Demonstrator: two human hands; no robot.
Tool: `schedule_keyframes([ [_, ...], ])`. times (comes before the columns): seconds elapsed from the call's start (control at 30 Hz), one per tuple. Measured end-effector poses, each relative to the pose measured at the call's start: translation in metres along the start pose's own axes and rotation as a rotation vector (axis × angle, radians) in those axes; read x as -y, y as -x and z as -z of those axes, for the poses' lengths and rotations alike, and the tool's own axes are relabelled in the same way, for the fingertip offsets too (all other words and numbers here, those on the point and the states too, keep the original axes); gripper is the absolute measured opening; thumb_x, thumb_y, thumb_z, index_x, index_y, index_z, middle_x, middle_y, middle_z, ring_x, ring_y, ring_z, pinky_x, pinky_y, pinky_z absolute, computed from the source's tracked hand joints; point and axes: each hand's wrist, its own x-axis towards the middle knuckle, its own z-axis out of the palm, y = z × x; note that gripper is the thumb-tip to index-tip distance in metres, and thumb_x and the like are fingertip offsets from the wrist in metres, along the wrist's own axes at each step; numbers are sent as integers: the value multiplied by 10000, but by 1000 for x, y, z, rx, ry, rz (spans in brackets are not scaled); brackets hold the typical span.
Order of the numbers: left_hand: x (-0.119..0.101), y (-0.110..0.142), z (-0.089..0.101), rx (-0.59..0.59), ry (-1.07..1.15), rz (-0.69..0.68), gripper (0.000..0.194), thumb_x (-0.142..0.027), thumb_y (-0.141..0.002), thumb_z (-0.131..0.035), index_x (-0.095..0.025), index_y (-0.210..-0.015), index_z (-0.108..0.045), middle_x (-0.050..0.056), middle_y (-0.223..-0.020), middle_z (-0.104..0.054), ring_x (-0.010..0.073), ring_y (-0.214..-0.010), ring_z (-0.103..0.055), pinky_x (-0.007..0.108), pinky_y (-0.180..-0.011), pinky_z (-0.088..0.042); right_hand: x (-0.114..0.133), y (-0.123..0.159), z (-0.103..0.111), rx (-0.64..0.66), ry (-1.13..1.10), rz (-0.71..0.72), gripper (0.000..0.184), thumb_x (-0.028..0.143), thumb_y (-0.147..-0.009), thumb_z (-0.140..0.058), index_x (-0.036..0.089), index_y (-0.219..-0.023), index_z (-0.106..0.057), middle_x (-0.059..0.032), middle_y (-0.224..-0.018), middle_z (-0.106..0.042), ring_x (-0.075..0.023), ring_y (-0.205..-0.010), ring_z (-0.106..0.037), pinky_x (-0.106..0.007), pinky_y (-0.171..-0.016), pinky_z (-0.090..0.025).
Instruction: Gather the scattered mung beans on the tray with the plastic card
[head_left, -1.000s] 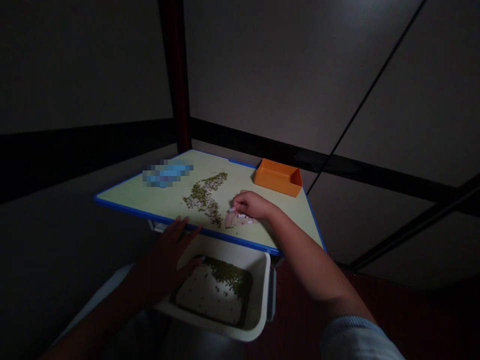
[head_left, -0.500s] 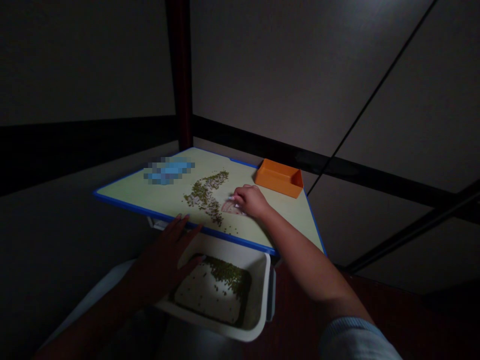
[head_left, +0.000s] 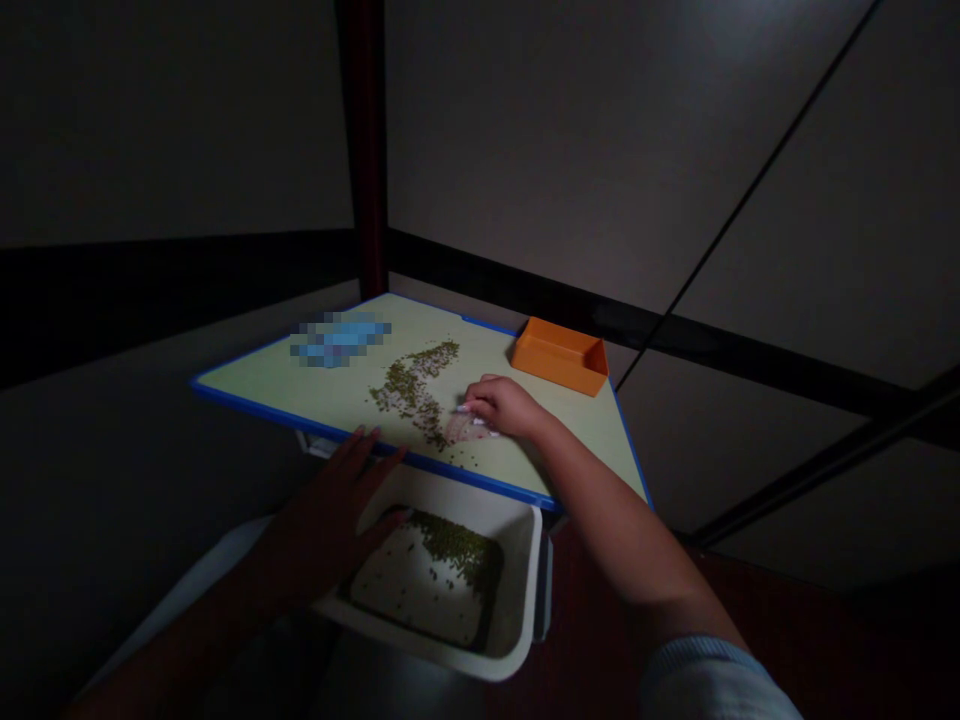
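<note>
My right hand [head_left: 501, 402] is closed in a pinch on a pale pink, half-round, see-through piece [head_left: 463, 428] that looks like a protractor. It stands on the tabletop just right of a scattered strip of small green beans [head_left: 409, 385]. My left hand [head_left: 352, 490] is open, its fingers spread against the blue front edge of the table [head_left: 300, 418]. Its thumb reaches over a white plastic bin [head_left: 517, 640] tucked below that edge. More green beans [head_left: 457, 550] lie inside the bin, mostly toward its far right side.
An orange open box [head_left: 559, 372] sits at the table's back right corner. At the back left lies a blue item [head_left: 341, 340], blurred by pixels. Grey wall panels [head_left: 525, 150] and a dark red post [head_left: 367, 150] border the table behind.
My right hand has drawn the pink piece slightly toward me along the tabletop. My left hand and the bin stay where they were.
</note>
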Motion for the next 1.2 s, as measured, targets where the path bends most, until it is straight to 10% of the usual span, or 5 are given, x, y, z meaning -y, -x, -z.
schedule_keyframes([
  [0.47, -1, -2, 5, 17, 42, 21, 712, -707, -834, -381, -265, -1388, -444, 134, -1572, -327, 336, -1455, -286, 546, -1134, -355, -9, 13, 24, 145, -199, -248, 169, 201, -809, -634, 105, -672, -653, 33, -558, -555, -81, -549, -449, -213, -576, -319],
  [1.2, 2, -2, 2, -13, 61, 25, 634, -640, -830, -431, -338, -1387, -416, 44, -1563, -364, 331, -1433, -337, 528, -1130, -385, 15, 12, 15, 371, -336, -168, 188, 179, -810, -582, 143, -626, -579, 28, -563, -596, -81, -528, -472, -222, -575, -331],
])
